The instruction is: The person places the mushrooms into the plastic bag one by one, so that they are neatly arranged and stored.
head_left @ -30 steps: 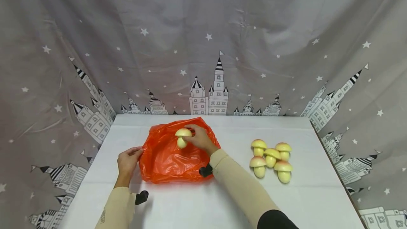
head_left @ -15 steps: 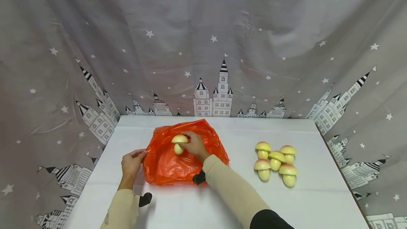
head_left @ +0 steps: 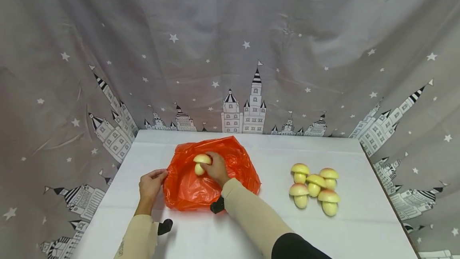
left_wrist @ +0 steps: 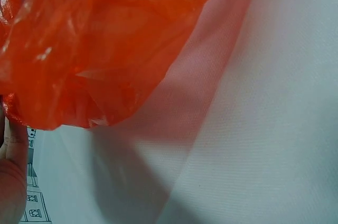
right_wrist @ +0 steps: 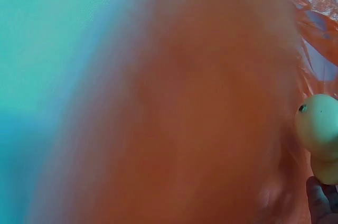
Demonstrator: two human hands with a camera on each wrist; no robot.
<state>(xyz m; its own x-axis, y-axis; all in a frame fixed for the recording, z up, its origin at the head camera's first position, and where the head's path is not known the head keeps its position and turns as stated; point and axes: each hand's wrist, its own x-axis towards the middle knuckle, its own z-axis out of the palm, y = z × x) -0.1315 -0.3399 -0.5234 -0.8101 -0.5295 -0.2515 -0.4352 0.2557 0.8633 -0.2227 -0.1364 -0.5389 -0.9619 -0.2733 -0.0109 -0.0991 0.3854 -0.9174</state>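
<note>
A thin red plastic bag [head_left: 194,193] lies spread on the white table with its mouth held wide. My left hand [head_left: 150,187] pinches the bag's left edge between thumb and fingers; in the left wrist view only part of that hand [left_wrist: 13,171] shows beside the red film [left_wrist: 100,60]. My right hand [head_left: 216,168] reaches over the bag's opening and grips a yellow toy mushroom [head_left: 199,169] by its right side. The right wrist view catches the mushroom's pale stem [right_wrist: 320,123] and some fingertips [right_wrist: 317,200] at its edge, while blurred red film covers the middle.
Several more toy mushrooms [head_left: 315,185], yellow with reddish tops, lie grouped on the right of the white table [head_left: 363,227]. A grey curtain [head_left: 201,23] printed with castles and stars hangs behind and along both sides.
My right hand has moved the mushroom slightly left and lower into the bag's opening. The left hand keeps its pinch on the bag. The head view has shifted a little.
</note>
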